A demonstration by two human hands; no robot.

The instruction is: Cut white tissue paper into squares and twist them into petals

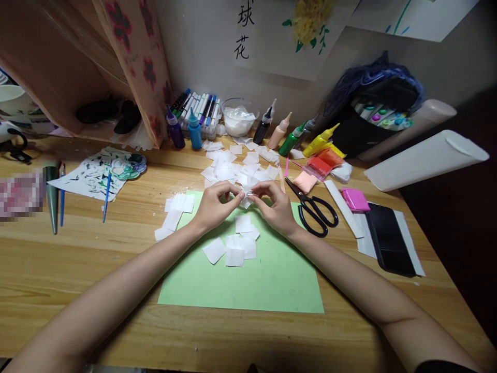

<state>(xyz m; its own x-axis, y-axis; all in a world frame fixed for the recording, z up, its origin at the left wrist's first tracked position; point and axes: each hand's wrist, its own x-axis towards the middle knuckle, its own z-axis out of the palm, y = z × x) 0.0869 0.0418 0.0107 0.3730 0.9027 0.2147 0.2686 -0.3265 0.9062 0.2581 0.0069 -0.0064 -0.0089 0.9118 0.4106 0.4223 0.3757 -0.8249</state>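
Both of my hands meet over the far edge of a green sheet of paper (240, 290). My left hand (217, 204) pinches a small white paper piece (246, 199) between thumb and forefinger. From the other side my right hand (276, 207) pinches the same piece; its exact shape is partly hidden by the fingertips. Just beyond the fingers spreads a loose pile of white paper squares (225, 168). Several more squares (235, 256) lie on the green sheet between my forearms, and others (173, 218) rest by its left edge.
Black-handled scissors (318, 215) lie right of my right hand, near a phone (390, 238) and a pink packet (355, 200). Paint bottles (291, 140), a glass bowl (239, 118) and markers (202, 111) line the back. Leftward are a paint-smeared sheet (89, 173) and brushes (107, 197).
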